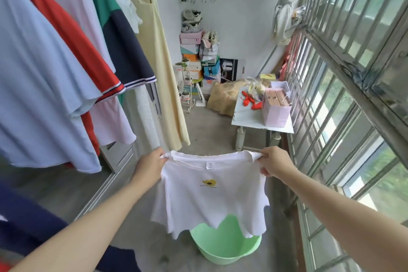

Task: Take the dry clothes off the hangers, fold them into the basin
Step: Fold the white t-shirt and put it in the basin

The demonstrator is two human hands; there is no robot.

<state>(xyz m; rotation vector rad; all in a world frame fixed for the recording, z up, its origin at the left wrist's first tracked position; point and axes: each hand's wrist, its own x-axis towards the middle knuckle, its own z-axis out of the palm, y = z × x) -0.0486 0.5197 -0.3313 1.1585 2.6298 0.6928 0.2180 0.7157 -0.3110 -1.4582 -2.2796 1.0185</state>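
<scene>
A white T-shirt [209,196] with a small yellow flower print hangs spread out in front of me, off any hanger. My left hand [150,166] grips its left shoulder and my right hand [274,162] grips its right shoulder. Its hem dangles just above a light green basin [223,249] on the concrete floor, hiding the basin's far rim. More clothes hang at the upper left: a pale blue shirt [37,86], a red shirt [72,35], a pink one [110,121], a green and navy polo [123,44] and a cream garment [163,73].
A barred window [353,95] runs along the right. A small white table [247,117] with a pink paper bag [276,108] stands ahead right. Stacked shoe boxes [194,55] and a plant stand [186,93] fill the far corner. Dark blue cloth [28,225] lies at lower left.
</scene>
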